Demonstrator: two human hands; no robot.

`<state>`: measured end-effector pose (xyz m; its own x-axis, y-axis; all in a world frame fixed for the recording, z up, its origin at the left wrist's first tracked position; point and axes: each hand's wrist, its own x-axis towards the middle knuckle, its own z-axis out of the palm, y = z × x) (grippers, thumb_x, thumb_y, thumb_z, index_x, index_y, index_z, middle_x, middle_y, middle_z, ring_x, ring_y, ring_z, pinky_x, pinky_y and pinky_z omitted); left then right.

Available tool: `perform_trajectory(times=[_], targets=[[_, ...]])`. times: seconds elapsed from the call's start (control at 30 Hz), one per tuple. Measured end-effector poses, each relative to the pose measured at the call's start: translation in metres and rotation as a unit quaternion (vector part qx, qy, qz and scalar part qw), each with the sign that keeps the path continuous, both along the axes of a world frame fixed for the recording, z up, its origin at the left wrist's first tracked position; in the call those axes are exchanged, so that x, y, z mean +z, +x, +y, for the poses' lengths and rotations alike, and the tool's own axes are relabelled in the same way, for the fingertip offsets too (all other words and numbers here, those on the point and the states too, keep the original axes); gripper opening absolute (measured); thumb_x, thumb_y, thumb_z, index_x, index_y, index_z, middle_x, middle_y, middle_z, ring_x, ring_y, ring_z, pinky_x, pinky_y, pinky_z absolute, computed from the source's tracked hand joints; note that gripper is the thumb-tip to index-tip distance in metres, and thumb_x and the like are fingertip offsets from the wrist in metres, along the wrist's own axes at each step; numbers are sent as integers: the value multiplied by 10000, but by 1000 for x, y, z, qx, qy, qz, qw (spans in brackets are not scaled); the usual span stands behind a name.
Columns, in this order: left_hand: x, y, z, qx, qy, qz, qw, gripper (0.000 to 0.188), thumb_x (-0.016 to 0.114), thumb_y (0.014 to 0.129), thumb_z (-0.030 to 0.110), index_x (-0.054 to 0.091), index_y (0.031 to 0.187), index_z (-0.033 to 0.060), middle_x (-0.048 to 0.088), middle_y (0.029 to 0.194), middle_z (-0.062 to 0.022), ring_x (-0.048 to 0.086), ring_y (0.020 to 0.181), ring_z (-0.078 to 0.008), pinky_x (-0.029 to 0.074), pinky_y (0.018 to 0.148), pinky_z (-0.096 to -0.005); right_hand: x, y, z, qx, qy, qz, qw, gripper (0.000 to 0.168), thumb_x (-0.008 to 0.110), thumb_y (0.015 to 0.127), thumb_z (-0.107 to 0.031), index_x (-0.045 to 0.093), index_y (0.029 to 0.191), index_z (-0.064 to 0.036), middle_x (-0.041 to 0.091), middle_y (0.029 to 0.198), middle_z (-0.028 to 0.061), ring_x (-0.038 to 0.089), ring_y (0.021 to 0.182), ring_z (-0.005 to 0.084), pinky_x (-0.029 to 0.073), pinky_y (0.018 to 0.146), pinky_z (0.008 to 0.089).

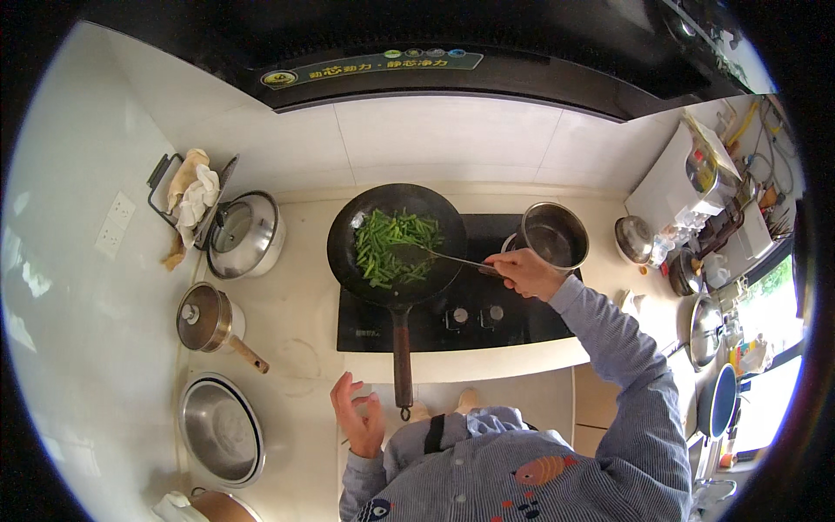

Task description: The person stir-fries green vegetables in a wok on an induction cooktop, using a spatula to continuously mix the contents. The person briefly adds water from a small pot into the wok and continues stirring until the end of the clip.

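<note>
Chopped green vegetables (385, 245), cut into short lengths, lie in a black wok (346, 261) on the left side of a black gas cooktop (515, 333). My right hand (530, 273) grips the handle of a spatula (456, 259), whose head rests among the greens and is partly covered by them. The wok's long wooden handle (403, 365) points towards my body. Just left of that handle, my left hand (359, 417) hangs with fingers apart and slightly curled, holding nothing. Beyond my right hand, a steel pot (553, 235) sits on the right burner.
A lidded steel pot (244, 241), a small lidded saucepan (205, 320) and steel basins (222, 427) line the left counter. A range hood (522, 85) overhangs the back. Two control knobs (460, 316) face me. More lidded pans (706, 329) crowd the right counter.
</note>
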<state>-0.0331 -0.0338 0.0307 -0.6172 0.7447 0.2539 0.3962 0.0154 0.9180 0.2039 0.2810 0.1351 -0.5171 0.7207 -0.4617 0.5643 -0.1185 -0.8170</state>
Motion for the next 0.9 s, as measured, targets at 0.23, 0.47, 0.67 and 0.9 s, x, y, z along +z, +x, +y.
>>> perform_trajectory(times=[0.23, 0.47, 0.67, 0.9], targets=[[-16, 7, -7, 4, -9, -29, 1000, 535, 600, 835, 15, 453, 1349, -8, 455, 1279, -171, 554, 1042, -243, 538, 760, -309, 30, 7, 27, -85, -14, 21, 996, 388, 426, 1046, -242, 491, 1384, -64, 464, 607, 14, 373, 443, 72, 329, 366, 233], [-26, 5, -3, 5, 21, -34, 999, 543, 610, 843, 27, 446, 1361, 8, 462, 1280, -164, 564, 1030, -237, 532, 755, -303, -34, -14, 75, -133, -196, 15, 971, 282, 392, 1039, -275, 451, 1227, -74, 506, 632, 66, 314, 418, 76, 293, 348, 234], [-34, 10, -6, -39, 9, -128, 991, 502, 605, 885, 92, 455, 1360, 31, 460, 1317, -120, 568, 1078, -228, 501, 795, -295, -65, -68, 65, -139, -320, 85, 933, 214, 382, 1036, -283, 398, 1134, -93, 515, 649, 92, 296, 398, 78, 245, 323, 230], [-33, 7, 4, -64, 2, -112, 992, 545, 622, 842, 59, 444, 1355, 15, 459, 1307, -155, 569, 1053, -240, 525, 768, -308, -89, -74, 18, 170, 466, 40, 867, 260, 368, 1034, -217, 538, 980, -28, 571, 686, 187, 541, 509, 319, 414, 442, 463]])
